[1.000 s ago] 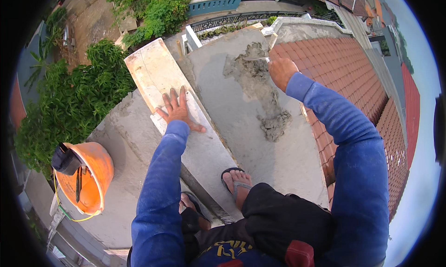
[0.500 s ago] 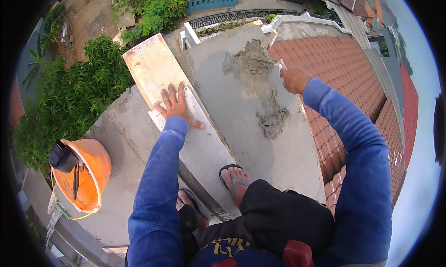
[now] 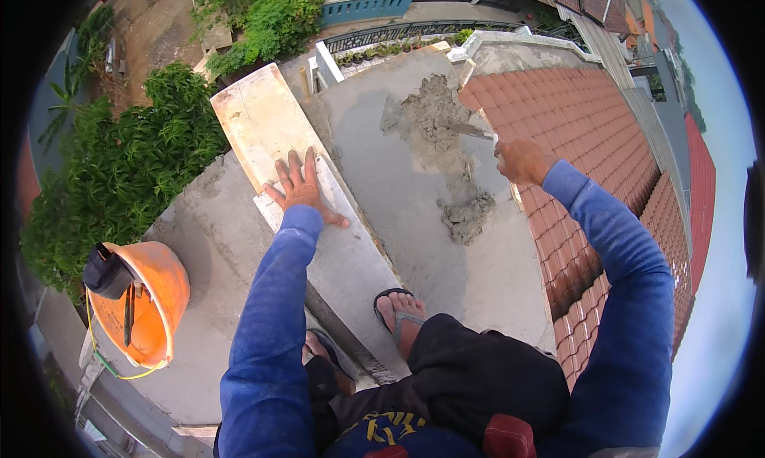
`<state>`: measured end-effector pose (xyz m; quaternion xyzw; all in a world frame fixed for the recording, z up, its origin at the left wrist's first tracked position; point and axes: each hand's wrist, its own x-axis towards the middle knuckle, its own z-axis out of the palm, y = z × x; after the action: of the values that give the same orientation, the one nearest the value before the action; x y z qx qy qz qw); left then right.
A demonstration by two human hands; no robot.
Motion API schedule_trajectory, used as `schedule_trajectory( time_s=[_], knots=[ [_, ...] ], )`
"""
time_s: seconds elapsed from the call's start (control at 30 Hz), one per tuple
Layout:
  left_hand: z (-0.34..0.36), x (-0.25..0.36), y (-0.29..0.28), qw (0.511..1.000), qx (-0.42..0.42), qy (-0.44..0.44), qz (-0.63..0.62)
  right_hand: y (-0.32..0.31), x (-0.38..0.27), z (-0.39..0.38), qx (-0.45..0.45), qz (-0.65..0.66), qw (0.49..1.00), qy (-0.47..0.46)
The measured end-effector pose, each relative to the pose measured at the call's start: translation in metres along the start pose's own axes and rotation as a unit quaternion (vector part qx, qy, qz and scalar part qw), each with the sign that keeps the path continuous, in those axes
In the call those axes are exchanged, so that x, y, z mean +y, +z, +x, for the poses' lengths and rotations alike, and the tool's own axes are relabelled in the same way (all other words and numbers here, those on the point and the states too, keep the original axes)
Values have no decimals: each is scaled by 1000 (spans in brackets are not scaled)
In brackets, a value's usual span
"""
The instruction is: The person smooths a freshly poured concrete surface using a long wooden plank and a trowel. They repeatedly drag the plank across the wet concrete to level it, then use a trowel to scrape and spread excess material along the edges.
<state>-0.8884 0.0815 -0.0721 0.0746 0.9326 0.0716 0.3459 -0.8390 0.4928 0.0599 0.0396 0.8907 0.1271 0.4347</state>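
Observation:
My left hand (image 3: 303, 191), fingers spread, lies flat on the long pale board (image 3: 259, 119). My right hand (image 3: 518, 159) grips a metal trowel (image 3: 470, 131), its blade in or just over the rough heap of wet grey mortar (image 3: 430, 111). A smaller lump of mortar (image 3: 466, 215) lies below that heap on the grey cement surface (image 3: 374, 147), which has a smeared, damp look. My sandalled foot (image 3: 398, 315) rests on the board's lower part, and the other foot shows beside it.
An orange bucket (image 3: 151, 299) with dark items in and on it stands at the left. Red roof tiles (image 3: 574, 115) border the cement's right edge, with a drop beyond the slab. Leafy trees (image 3: 111, 187) are at the left; a railing (image 3: 398, 29) and blue fence are at the top.
My right hand and the trowel have moved right and toward me, along the right side of the upper mortar heap. My left hand stays on the board.

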Motion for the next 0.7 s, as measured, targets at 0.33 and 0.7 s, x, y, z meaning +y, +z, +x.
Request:
schedule_trajectory(
  time_s=[0.33, 0.7],
  knots=[
    [-2, -2, 2, 1000, 14, 10, -2, -7, -48, 14, 17, -25, 999, 18],
    [0, -1, 2, 1000, 14, 8, -6, -37, -54, 51, 131, -56, 990, 6]
  ],
)
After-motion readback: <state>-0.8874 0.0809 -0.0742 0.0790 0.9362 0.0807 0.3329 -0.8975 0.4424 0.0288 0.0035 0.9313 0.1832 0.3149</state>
